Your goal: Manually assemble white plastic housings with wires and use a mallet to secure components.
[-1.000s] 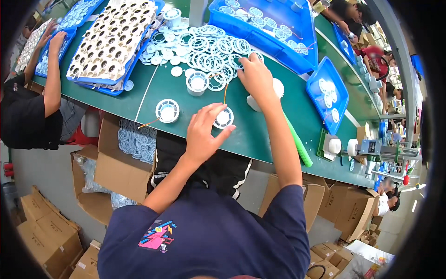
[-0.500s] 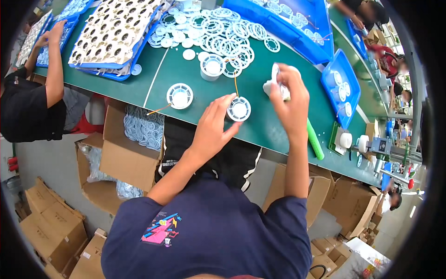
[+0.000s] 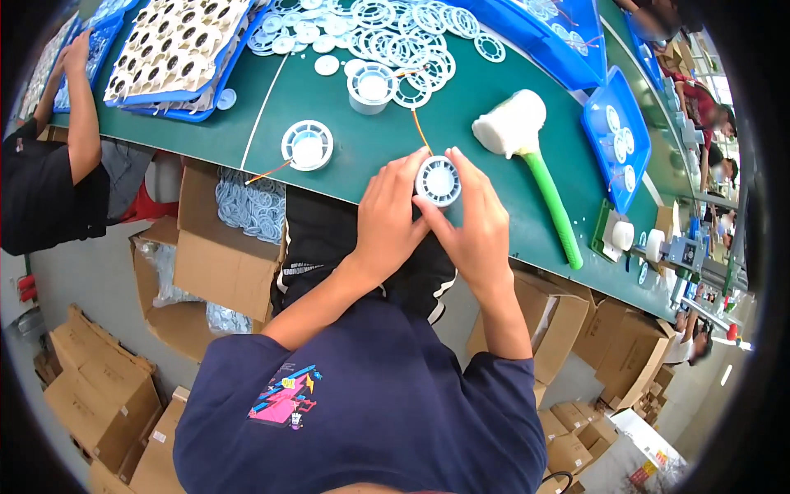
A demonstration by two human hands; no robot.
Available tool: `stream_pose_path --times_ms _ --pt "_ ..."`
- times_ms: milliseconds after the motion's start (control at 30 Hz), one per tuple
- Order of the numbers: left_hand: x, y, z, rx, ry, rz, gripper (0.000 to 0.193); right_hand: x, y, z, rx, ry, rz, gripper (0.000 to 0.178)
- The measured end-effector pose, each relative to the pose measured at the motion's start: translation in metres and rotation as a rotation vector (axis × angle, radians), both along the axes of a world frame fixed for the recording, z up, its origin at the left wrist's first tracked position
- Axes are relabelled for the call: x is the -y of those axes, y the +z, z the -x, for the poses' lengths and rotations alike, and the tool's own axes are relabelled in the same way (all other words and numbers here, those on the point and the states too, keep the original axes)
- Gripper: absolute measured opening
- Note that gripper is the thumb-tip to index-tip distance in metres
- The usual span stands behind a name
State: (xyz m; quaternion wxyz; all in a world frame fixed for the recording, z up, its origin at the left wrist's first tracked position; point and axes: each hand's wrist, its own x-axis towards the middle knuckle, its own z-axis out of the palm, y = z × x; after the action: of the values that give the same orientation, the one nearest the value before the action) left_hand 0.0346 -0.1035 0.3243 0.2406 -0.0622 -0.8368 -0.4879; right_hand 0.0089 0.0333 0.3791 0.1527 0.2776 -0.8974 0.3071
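Observation:
Between my two hands, near the table's front edge, stands a round light-blue plastic housing [image 3: 438, 181] with a slotted face. My left hand [image 3: 385, 212] is closed round its left side. From the right, the fingers and thumb of my right hand [image 3: 479, 224] press against it. An orange wire [image 3: 420, 128] runs away from the housing's far side. To the left sits a similar round housing [image 3: 307, 146] with its own wire, and farther back another cup-shaped housing [image 3: 371, 89]. A mallet [image 3: 550, 193] with a white head and green handle lies right of my hands.
Loose pale-blue rings and discs [image 3: 403, 37] cover the back of the green table [image 3: 362, 169]. Blue trays [image 3: 588, 132] stand at the right, an egg-crate tray [image 3: 169, 49] at the left. A small bench device [image 3: 658, 247] is at far right. Cardboard boxes [image 3: 222, 263] stand below; a co-worker [image 3: 58, 173] sits left.
My right hand has come down and left from over the mallet head, where its fingers held a small pale part, onto the housing. The housing's face now shows a slotted centre. The mallet is uncovered.

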Motion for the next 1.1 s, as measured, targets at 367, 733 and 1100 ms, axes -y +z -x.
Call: stream_pose_path --times_ms 367,733,1100 --pt "0.008 0.002 -0.003 0.04 -0.061 -0.02 0.08 -0.008 0.01 0.01 0.128 0.129 0.034 0.066" --pt "-0.015 0.001 -0.004 -0.044 0.04 -0.025 0.075 -0.008 0.01 0.008 0.234 0.054 0.097 0.064" --pt "0.004 0.018 0.005 0.128 -0.177 -0.173 0.064 -0.102 -0.017 0.033 0.066 -0.506 -0.325 0.044"
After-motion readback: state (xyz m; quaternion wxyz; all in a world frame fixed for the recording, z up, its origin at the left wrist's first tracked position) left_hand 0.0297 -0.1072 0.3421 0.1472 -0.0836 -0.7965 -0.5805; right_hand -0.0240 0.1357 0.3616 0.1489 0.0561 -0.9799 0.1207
